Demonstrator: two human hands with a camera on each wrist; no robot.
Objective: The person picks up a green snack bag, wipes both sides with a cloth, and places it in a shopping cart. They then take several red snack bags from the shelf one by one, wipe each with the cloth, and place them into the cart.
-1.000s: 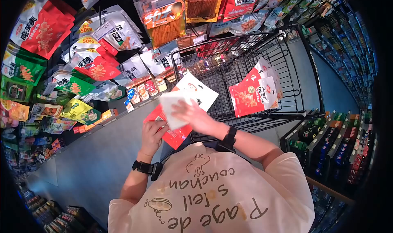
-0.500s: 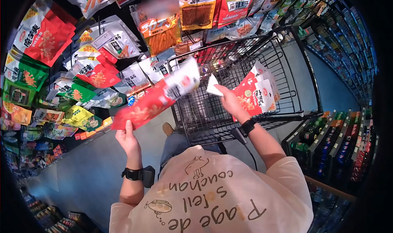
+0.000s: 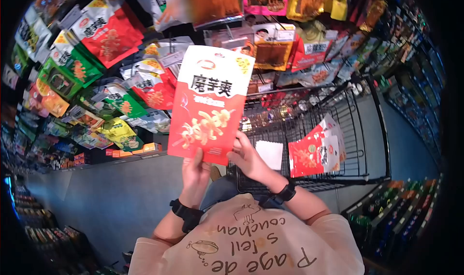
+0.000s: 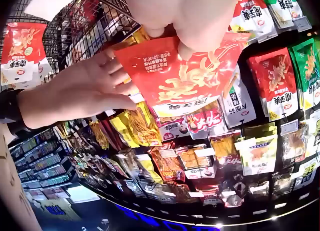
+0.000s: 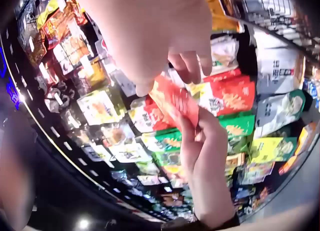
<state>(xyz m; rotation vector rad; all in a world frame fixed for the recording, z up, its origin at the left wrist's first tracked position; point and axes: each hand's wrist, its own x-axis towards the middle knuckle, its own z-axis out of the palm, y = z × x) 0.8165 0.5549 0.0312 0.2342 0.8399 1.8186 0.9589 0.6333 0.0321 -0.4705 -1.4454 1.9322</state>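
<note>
A red and white snack bag (image 3: 208, 106) is held upright, its printed front turned to the head view. My left hand (image 3: 194, 171) grips its bottom edge, with the thumb on the front. At the lower right edge, my right hand (image 3: 250, 159) pinches the bag, its digits on either side of the edge. In the left wrist view the left hand (image 4: 182, 16) covers part of the bag (image 4: 175, 76). A white square sheet (image 3: 269, 154) lies at the near end of the black wire shopping cart (image 3: 360, 130), beside the right hand.
More red and white snack bags (image 3: 311, 156) stand inside the cart. Shelves of hanging snack packs, such as a green bag (image 3: 77, 60), run along the front and left. A lower rack of drinks (image 3: 401, 212) stands at the right, and grey floor (image 3: 111, 193) shows at left.
The left hand has raised the bag and swung it upright to the front. The right hand has let go of the white sheet at the cart and come onto the bag. The view has shifted.
</note>
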